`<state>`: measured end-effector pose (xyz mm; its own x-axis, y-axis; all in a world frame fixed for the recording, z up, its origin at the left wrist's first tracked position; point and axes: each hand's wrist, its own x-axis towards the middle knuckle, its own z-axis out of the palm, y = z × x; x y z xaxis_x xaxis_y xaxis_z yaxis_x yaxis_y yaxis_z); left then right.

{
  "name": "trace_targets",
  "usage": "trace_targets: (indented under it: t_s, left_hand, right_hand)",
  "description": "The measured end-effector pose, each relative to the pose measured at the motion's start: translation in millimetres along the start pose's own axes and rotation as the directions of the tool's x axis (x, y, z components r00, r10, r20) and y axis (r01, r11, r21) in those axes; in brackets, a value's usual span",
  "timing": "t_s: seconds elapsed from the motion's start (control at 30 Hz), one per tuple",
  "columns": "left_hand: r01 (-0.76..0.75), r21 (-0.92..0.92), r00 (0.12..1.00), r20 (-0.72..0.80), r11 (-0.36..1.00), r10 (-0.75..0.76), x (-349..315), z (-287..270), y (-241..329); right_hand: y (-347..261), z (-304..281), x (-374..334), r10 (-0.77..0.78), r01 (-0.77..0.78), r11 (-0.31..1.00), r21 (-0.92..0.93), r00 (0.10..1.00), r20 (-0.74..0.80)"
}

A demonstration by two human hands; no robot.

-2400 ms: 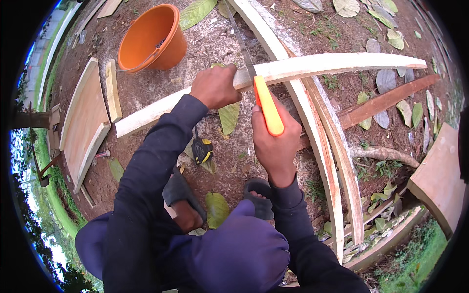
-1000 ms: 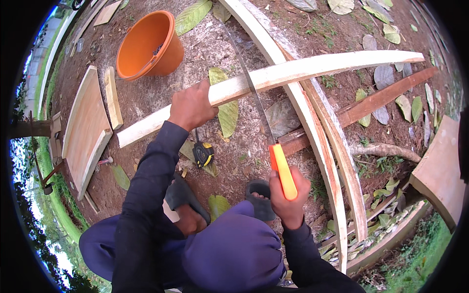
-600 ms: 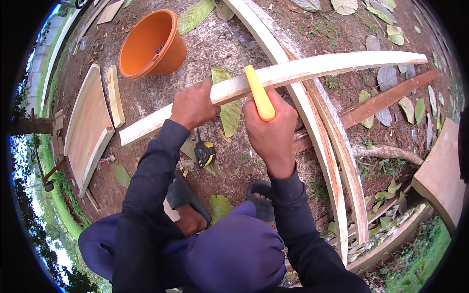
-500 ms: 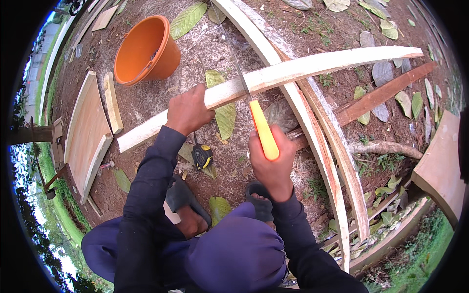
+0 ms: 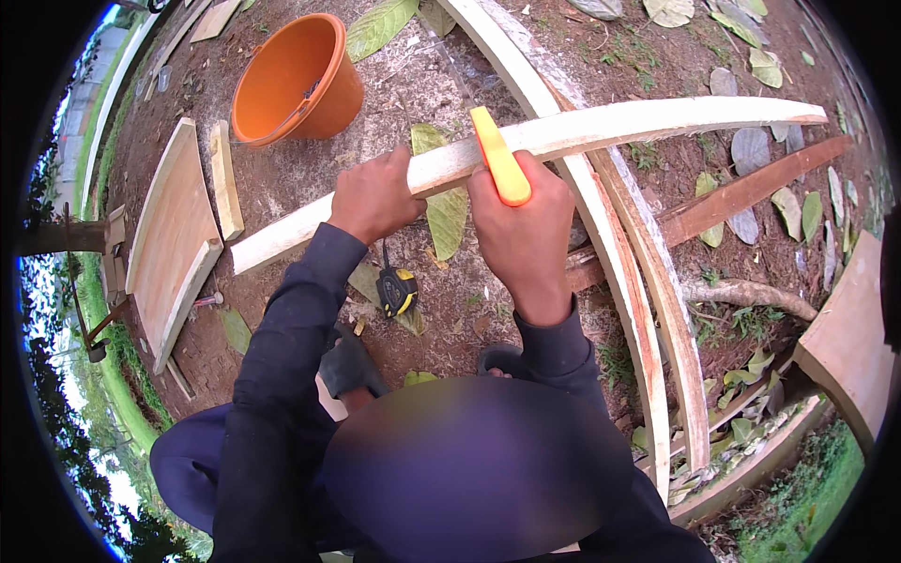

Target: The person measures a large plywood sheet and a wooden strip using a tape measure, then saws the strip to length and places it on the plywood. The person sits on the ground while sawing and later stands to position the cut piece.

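Observation:
My left hand [image 5: 375, 197] is closed around a long pale wooden plank [image 5: 601, 131], gripping it left of the saw. In my right hand [image 5: 527, 235] is a handsaw [image 5: 502, 161], held by its yellow-orange handle. The handle now lies over the plank, and the thin blade reaches away from me past its far edge. Where the blade meets the wood is hidden by the handle and my fingers. The plank rests across two long timbers [image 5: 615, 272] on the right. A black and yellow tape measure [image 5: 396, 290] lies on the ground below the plank.
An orange bucket [image 5: 328, 105] stands at the far left. Nearer on the left are a wooden panel [image 5: 176, 235] and a short wood strip [image 5: 223, 178]. A brown board [image 5: 751, 188] and a root [image 5: 751, 296] lie at right, among scattered leaves. A wooden board [image 5: 854, 338] stands at the right edge.
My right hand has pushed the saw away from me, bringing its handle from the plank's near side onto the plank. My left hand keeps its grip. The view has shifted slightly.

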<state>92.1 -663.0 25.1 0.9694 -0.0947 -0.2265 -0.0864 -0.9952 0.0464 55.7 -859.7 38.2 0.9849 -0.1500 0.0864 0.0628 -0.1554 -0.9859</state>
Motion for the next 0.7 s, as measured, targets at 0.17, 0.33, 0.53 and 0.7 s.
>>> trace_targets:
  t_s: [0.17,0.33,0.53,0.7]
  left_hand:
    - [0.051,-0.011,0.998,0.031,0.999,-0.050,-4,0,-6]
    - [0.054,-0.044,0.998,0.026,0.998,-0.053,-7,5,-3]
    - [0.026,-0.030,0.999,-0.035,0.999,-0.027,0,1,-1]
    - [0.065,-0.014,0.998,-0.001,0.998,-0.065,-5,6,-7]
  right_hand:
    - [-7,-78,-120,0.185,-0.179,0.980,-0.087,0.981,0.067]
    - [-12,-137,-196,0.149,-0.096,0.936,-0.340,0.980,0.134]
    - [-7,-1,-4,-0.012,0.013,0.998,-0.057,1.000,0.020]
    - [11,-57,-98,0.166,-0.164,0.986,-0.038,0.984,0.062]
